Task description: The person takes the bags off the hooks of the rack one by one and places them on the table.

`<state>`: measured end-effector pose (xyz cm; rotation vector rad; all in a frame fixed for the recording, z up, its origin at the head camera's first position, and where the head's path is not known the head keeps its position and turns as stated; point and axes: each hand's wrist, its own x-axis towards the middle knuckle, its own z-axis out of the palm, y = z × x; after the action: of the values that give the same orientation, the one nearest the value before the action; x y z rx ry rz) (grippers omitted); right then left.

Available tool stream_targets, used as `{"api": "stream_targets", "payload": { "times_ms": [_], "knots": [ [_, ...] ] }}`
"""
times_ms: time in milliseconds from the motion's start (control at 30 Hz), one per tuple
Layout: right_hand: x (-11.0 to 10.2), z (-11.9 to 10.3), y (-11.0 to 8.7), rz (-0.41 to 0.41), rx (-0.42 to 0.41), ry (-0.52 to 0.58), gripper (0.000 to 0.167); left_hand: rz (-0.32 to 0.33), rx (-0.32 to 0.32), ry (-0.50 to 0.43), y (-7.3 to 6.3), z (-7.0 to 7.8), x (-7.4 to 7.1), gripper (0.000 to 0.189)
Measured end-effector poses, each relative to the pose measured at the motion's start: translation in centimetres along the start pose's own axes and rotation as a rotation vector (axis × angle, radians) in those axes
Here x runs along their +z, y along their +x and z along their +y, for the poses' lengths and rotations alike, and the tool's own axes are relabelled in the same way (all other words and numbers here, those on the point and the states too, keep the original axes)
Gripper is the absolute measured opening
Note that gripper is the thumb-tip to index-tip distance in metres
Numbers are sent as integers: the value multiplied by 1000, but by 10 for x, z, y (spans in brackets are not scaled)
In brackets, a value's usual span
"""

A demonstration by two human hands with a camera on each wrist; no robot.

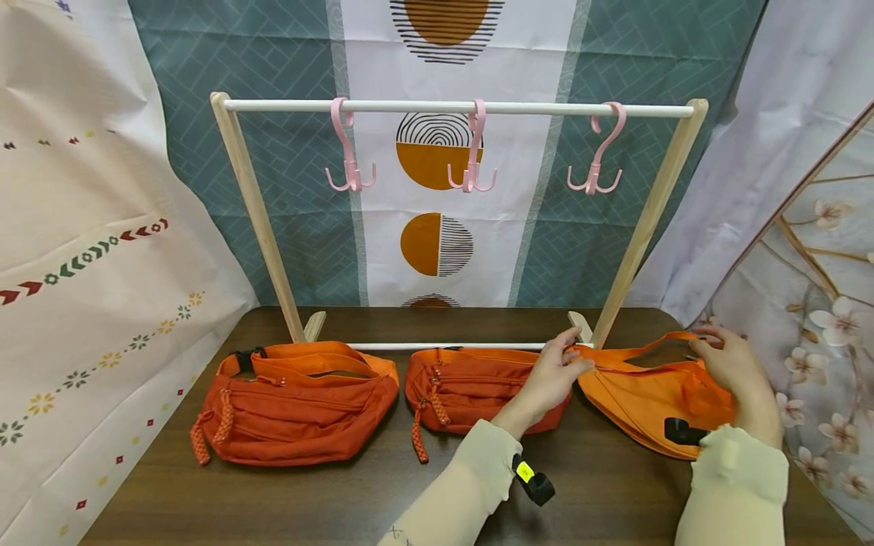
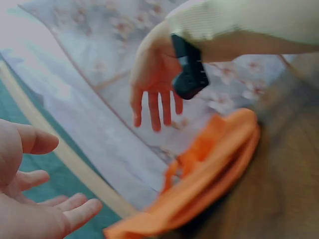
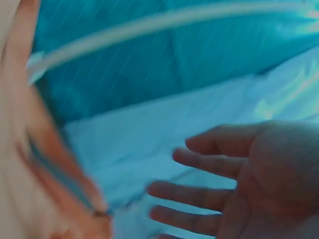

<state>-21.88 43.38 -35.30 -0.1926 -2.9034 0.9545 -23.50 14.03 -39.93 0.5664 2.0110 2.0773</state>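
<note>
An orange waist bag [image 1: 642,398] lies at the right of the table, its lighter side showing and its strap arched along the top. By its left end, my left hand [image 1: 551,373] is held with fingers spread and nothing in them. Over the bag's right end reaches my right hand [image 1: 740,371]. The right wrist view shows that hand [image 3: 269,184] with loosely straight fingers, apart from the blurred bag [image 3: 55,189]. A gap also shows in the left wrist view between the right fingers and the bag [image 2: 199,179].
Two more red-orange waist bags, one at left [image 1: 293,417] and one in the middle [image 1: 478,383], lie on the table [image 1: 341,500]. Behind them stands a wooden rack with a white rod [image 1: 410,106], from which three pink hooks [image 1: 351,171] hang. Printed cloths surround the table.
</note>
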Motion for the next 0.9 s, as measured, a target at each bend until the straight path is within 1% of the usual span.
{"api": "stream_targets", "payload": {
  "times_ms": [100, 167, 200, 267, 367, 500, 600, 700, 800, 900],
  "knots": [
    [-2, -30, -4, -59, -112, -3, 54, 23, 137, -101, 1, 15, -13, 51],
    [1, -48, -6, -98, -182, 7, 52, 37, 228, -147, 0, 26, -23, 46],
    [3, -56, -7, -113, -218, 7, 50, 48, 264, -157, -1, 32, -28, 43],
    [9, -71, -7, -142, -286, 27, 46, 57, 311, -159, -3, 41, -37, 37],
    [21, -89, -5, -178, -366, 67, 42, 49, 334, -156, -8, 54, -53, 30],
    [38, -115, -5, -225, -438, 100, 41, 37, 356, -156, -16, 69, -76, 24],
    [47, -133, -8, -233, -493, 111, 38, 46, 378, -121, -20, 78, -92, 22],
    [54, -145, -12, -239, -529, 137, 37, 46, 393, -53, -22, 82, -107, 21],
    [59, -155, -13, -234, -554, 155, 35, 44, 391, 50, -26, 84, -125, 21],
    [65, -164, -11, -222, -575, 176, 34, 57, 373, 169, -31, 87, -146, 21]
  ]
}}
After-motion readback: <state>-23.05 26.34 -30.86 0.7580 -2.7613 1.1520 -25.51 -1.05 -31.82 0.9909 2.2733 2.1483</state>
